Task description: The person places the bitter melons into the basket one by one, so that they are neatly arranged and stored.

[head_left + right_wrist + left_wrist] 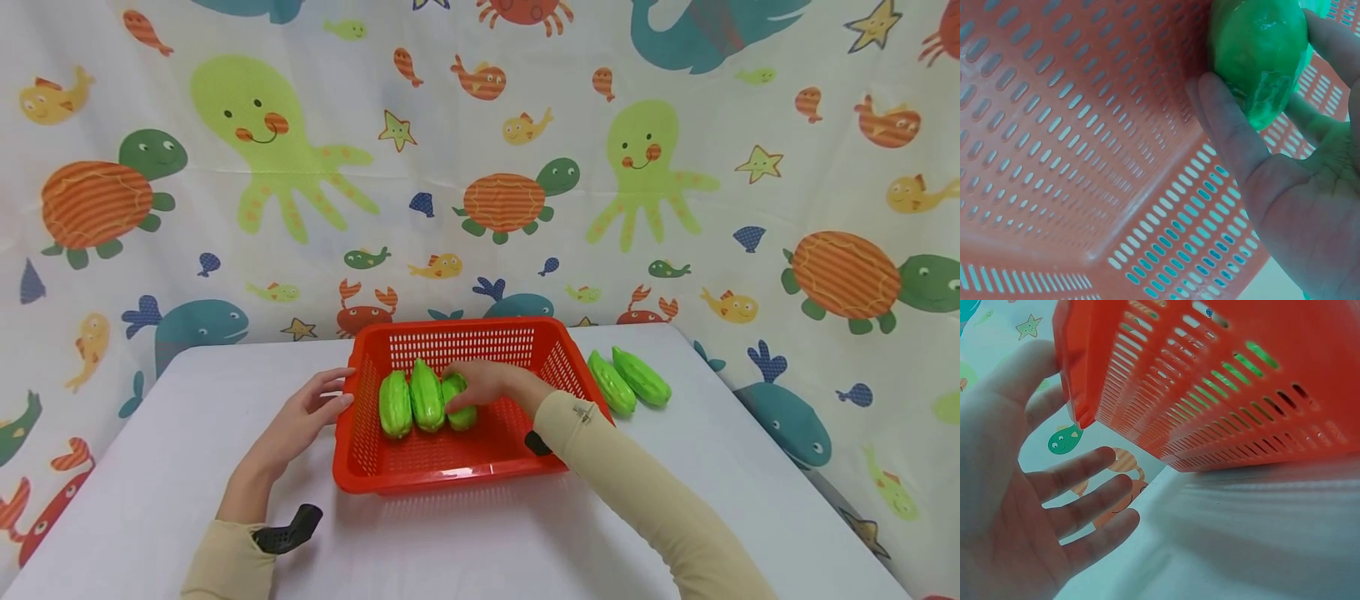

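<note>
Right hand (486, 383) grasping a gourd (465, 418) mid-basket (450, 478); two more gourds (426, 400) at its 9 o'clock. Left hand (303, 417) loose, fingers extended at basket's 9 o'clock rim. Outer pair (642, 377) on table (195, 442), basket's 2–3 o'clock.

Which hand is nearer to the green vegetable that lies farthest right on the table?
Right. The right hand is inside the basket, gripping another vegetable, left of the farthest-right vegetable. The left hand is farther away, at the basket's left side.
</note>
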Tool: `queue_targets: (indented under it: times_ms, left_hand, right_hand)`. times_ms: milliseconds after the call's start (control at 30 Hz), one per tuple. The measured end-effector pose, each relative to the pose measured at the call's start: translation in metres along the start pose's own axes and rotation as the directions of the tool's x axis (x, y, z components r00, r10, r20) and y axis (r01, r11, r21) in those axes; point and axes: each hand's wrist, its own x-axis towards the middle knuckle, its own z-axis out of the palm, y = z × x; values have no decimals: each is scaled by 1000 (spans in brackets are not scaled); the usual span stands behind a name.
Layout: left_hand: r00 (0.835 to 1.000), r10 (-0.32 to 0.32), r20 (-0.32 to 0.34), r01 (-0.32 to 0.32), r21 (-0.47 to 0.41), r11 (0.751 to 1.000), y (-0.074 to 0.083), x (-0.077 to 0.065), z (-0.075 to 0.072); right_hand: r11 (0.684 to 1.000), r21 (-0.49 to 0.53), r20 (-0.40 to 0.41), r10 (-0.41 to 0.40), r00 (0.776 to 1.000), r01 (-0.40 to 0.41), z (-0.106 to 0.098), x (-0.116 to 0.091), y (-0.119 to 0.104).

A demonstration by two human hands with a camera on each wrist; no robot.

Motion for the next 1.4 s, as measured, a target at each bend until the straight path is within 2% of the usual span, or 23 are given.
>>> queue_targets:
  times_ms: [233,667,900,1133,1400]
  left_hand:
    - [1000,1,-3,-1,5,1000,0,1,0]
    - [1000,6,0,-6,0,1000,0,0,-1]
    - [1000,3,0,-3,3,1000,0,1,0]
    - [1000,-4,-2,4,-1,1000,0,1,0]
    - [1000,1,4,0,-7,1000,0,1,1]
  right_hand:
    - [999,-38,4,5,1000,-4,2,0,0]
    - [999,-49,4,8,1000,-8,1,0,-1]
    - [998,-17,4,53,999,-53,3,-1,1]
    - [999,-5,2,42,999,-42,2,-1,1]
    - [997,13,-26,82,996,-81,-5,-5,0]
